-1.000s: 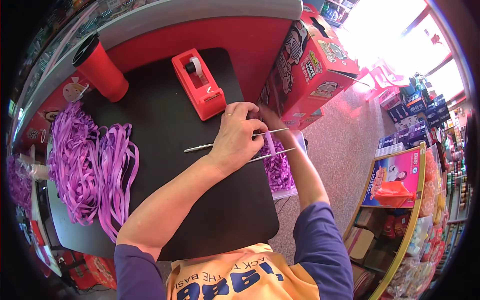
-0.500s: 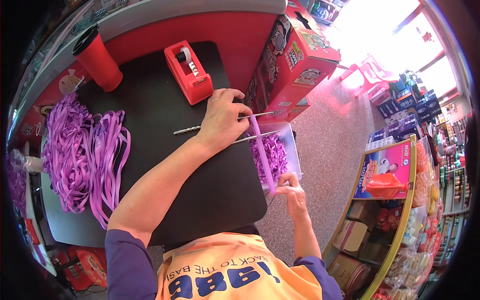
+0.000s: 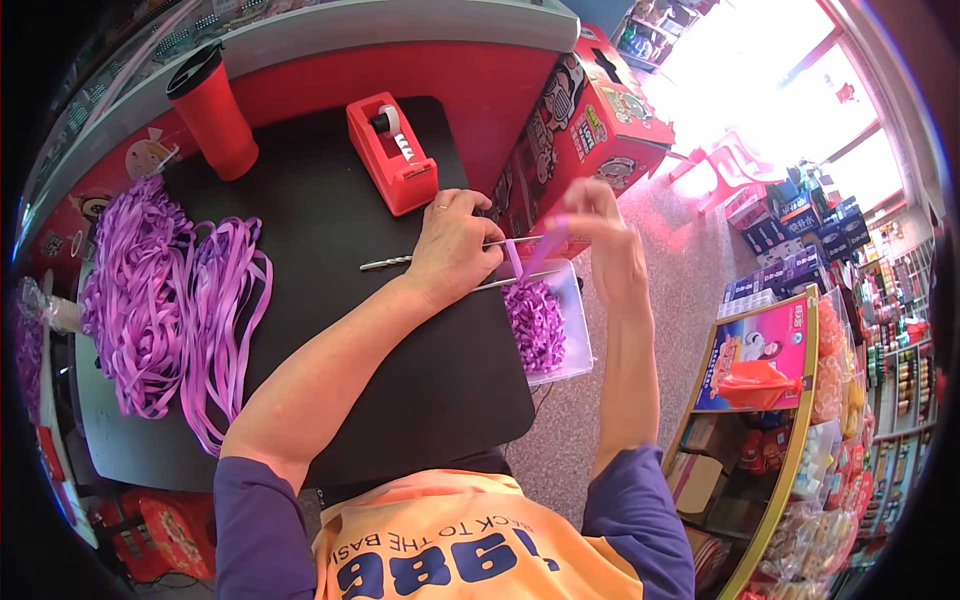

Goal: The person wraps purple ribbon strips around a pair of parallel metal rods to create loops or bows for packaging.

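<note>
Left hand (image 3: 455,245) closed round metal rods (image 3: 385,264) | right hand (image 3: 608,228) blurred, pinching purple ribbon (image 3: 514,258) | ribbon likely light, soft, slippery; pinch flat near free end

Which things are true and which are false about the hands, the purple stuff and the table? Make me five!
1. The tape dispenser on the black table is red. True.
2. The big ribbon pile lies to the person's right. False: it lies to the left.
3. The left hand grips scissors. False: it grips a thin metal rod.
4. The blurred right hand has a purple strip. True.
5. The plastic bin beside the table holds purple pieces. True.
</note>
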Demonstrator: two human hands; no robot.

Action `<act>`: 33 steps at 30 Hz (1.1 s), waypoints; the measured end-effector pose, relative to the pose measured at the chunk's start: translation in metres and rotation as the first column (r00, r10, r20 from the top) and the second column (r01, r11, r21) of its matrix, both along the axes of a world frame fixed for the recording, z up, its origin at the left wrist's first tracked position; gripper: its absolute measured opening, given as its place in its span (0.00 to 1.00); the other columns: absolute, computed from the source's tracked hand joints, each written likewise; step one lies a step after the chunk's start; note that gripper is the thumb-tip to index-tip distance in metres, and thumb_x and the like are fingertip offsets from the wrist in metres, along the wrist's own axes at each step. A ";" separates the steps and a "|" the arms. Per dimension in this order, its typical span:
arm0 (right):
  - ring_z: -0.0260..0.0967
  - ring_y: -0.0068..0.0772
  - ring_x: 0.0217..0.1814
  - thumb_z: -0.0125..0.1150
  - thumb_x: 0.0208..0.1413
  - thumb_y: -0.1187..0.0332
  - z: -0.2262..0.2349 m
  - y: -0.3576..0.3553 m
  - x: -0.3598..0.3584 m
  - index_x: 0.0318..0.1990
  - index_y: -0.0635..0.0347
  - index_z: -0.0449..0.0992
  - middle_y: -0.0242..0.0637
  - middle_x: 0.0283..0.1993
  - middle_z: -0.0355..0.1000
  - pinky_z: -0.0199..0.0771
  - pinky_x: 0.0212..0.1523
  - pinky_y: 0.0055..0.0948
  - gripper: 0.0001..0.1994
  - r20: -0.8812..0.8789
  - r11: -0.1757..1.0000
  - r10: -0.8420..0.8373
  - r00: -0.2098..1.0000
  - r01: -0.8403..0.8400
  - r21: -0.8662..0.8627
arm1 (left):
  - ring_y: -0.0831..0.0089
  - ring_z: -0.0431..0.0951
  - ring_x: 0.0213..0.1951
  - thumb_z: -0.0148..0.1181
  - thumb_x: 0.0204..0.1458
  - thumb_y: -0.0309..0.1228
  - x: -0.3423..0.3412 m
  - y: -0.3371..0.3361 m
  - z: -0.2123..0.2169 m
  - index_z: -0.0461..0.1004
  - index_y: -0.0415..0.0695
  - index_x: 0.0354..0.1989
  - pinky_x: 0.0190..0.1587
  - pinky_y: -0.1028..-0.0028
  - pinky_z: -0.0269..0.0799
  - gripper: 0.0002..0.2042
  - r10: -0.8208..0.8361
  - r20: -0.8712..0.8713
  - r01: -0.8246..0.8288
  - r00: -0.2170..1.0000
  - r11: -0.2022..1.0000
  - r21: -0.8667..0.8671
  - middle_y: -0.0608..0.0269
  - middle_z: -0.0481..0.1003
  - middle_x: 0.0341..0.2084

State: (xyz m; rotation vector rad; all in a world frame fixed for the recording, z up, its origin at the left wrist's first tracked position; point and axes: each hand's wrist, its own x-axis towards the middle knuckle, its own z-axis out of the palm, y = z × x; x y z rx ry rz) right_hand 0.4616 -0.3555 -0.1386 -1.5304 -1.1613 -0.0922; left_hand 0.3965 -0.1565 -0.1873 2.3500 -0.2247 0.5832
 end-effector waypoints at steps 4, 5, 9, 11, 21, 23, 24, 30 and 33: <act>0.60 0.34 0.54 0.27 0.66 0.45 0.001 0.044 0.045 0.40 0.65 0.80 0.38 0.48 0.64 0.55 0.58 0.34 0.35 -0.023 0.985 -0.048 0.999 0.043 -0.170 | 0.58 0.64 0.53 0.61 0.38 0.28 -0.002 0.006 -0.002 0.82 0.44 0.27 0.58 0.61 0.58 0.07 0.027 0.008 -0.027 1.000 1.000 0.009 0.56 0.71 0.44; 0.60 0.33 0.55 0.27 0.66 0.46 -0.008 0.049 0.054 0.41 0.65 0.80 0.37 0.50 0.65 0.54 0.59 0.32 0.35 -0.075 0.975 -0.056 0.996 0.038 -0.220 | 0.58 0.64 0.53 0.61 0.38 0.28 -0.002 0.006 -0.001 0.82 0.44 0.27 0.58 0.61 0.58 0.07 0.029 0.008 -0.030 1.000 1.000 0.008 0.56 0.71 0.44; 0.59 0.33 0.59 0.28 0.68 0.52 -0.066 0.050 0.083 0.40 0.65 0.80 0.38 0.52 0.65 0.53 0.61 0.31 0.31 -0.182 0.938 -0.098 0.978 0.030 -0.347 | 0.58 0.64 0.52 0.61 0.38 0.28 0.000 0.001 -0.001 0.82 0.43 0.27 0.58 0.60 0.58 0.07 0.010 0.033 -0.010 0.999 1.000 0.005 0.56 0.72 0.44; 0.62 0.35 0.57 0.32 0.67 0.53 -0.091 0.045 0.081 0.44 0.65 0.77 0.41 0.49 0.67 0.56 0.60 0.32 0.27 -0.230 0.930 -0.111 0.967 0.019 -0.368 | 0.58 0.64 0.52 0.61 0.38 0.28 0.001 0.000 -0.002 0.82 0.43 0.27 0.58 0.60 0.58 0.07 0.010 0.039 -0.010 0.999 1.000 -0.005 0.56 0.72 0.44; 0.66 0.30 0.49 0.32 0.68 0.54 -0.103 -0.016 -0.046 0.51 0.68 0.70 0.38 0.42 0.71 0.62 0.56 0.29 0.25 -0.540 0.872 -0.415 0.732 0.151 -0.465 | 0.58 0.63 0.55 0.61 0.39 0.27 -0.001 0.000 0.002 0.81 0.42 0.30 0.59 0.62 0.58 0.08 0.011 -0.013 -0.011 1.000 1.000 0.021 0.57 0.71 0.47; 0.63 0.28 0.48 0.31 0.68 0.56 -0.094 -0.020 -0.063 0.51 0.69 0.70 0.36 0.42 0.68 0.60 0.55 0.27 0.24 -0.538 0.938 -0.242 0.807 0.052 -0.344 | 0.58 0.62 0.56 0.60 0.40 0.27 -0.001 -0.001 0.002 0.81 0.43 0.31 0.59 0.62 0.57 0.09 0.004 0.007 -0.005 1.000 0.998 0.064 0.57 0.70 0.48; 0.63 0.28 0.48 0.31 0.68 0.56 -0.088 -0.018 -0.069 0.51 0.69 0.70 0.36 0.42 0.68 0.60 0.55 0.27 0.24 -0.537 0.939 -0.241 0.808 0.054 -0.340 | 0.58 0.62 0.56 0.60 0.40 0.27 -0.001 -0.001 0.002 0.81 0.43 0.31 0.59 0.62 0.57 0.09 0.002 0.009 -0.003 1.000 0.998 0.068 0.57 0.70 0.48; 0.63 0.28 0.43 0.32 0.68 0.52 -0.054 -0.007 -0.070 0.47 0.69 0.74 0.34 0.38 0.69 0.60 0.51 0.26 0.28 -0.640 0.927 -0.313 0.702 0.079 -0.366 | 0.58 0.65 0.54 0.60 0.38 0.27 0.000 0.006 -0.004 0.81 0.44 0.32 0.59 0.61 0.58 0.10 -0.024 0.056 0.019 0.998 0.995 0.093 0.58 0.71 0.45; 0.63 0.25 0.41 0.33 0.66 0.48 -0.054 -0.010 -0.062 0.43 0.68 0.77 0.33 0.35 0.70 0.61 0.48 0.25 0.30 -0.695 0.935 -0.320 0.644 0.094 -0.343 | 0.57 0.68 0.49 0.59 0.40 0.25 0.000 -0.001 -0.001 0.79 0.41 0.32 0.55 0.63 0.63 0.09 -0.043 0.208 0.029 0.977 0.997 0.070 0.56 0.71 0.42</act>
